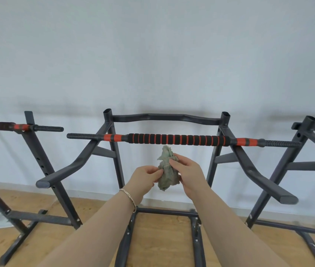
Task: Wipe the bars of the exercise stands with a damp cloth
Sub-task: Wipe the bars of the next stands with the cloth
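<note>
Holding the crumpled green cloth (167, 175) in both hands at the centre of the frame, just under the red-and-black padded bar (177, 140).
Our right hand (188, 171) curls its fingers round the bundle from the right, while our left hand (145, 177) pinches its left edge between thumb and fingertips; a bracelet (130, 199) circles that wrist. The cloth's tip comes right up beneath the bar, which lies across the middle stand (166, 116). A left stand (43, 162) and a right stand (288, 157) flank it on the wooden floor (162, 243).
</note>
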Demonstrator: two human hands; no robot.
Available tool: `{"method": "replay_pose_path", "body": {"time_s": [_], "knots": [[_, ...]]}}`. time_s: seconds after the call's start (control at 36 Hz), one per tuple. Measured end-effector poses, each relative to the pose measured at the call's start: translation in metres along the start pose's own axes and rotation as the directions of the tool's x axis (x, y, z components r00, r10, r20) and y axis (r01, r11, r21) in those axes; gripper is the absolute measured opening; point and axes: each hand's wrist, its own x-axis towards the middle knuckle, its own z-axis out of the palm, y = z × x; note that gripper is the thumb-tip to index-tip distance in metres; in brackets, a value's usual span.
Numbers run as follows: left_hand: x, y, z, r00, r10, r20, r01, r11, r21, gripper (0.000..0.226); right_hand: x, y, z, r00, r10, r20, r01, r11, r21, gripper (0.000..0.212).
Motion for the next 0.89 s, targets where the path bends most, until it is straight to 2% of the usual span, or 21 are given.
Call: {"method": "replay_pose_path", "body": {"time_s": [0.42, 0.58, 0.81, 0.89], "knots": [[0.001, 0.008, -0.012, 0.987, 0.041, -0.152, -0.043, 0.999, -0.008, 0.019, -0.005, -0.002, 0.009, 0.999, 0.022, 0.049, -0.026, 0.996, 0.091, 0.024], [0.004, 0.011, -0.024, 0.975, 0.098, -0.199, -0.105, 0.994, -0.027, 0.019, -0.001, -0.006, 0.022, 0.999, 0.005, 0.049, -0.011, 0.992, 0.125, 0.029], [0.022, 0.005, -0.051, 0.977, 0.157, -0.143, -0.146, 0.986, 0.085, 0.015, 0.012, -0.004, 0.048, 0.997, -0.062, -0.048, 0.064, 0.997, 0.033, 0.030], [0.037, 0.014, -0.067, 0.962, 0.206, -0.181, -0.179, 0.972, 0.155, 0.014, 0.025, -0.013, 0.058, 0.987, -0.124, -0.098, 0.123, 0.992, -0.021, 0.032]]}}
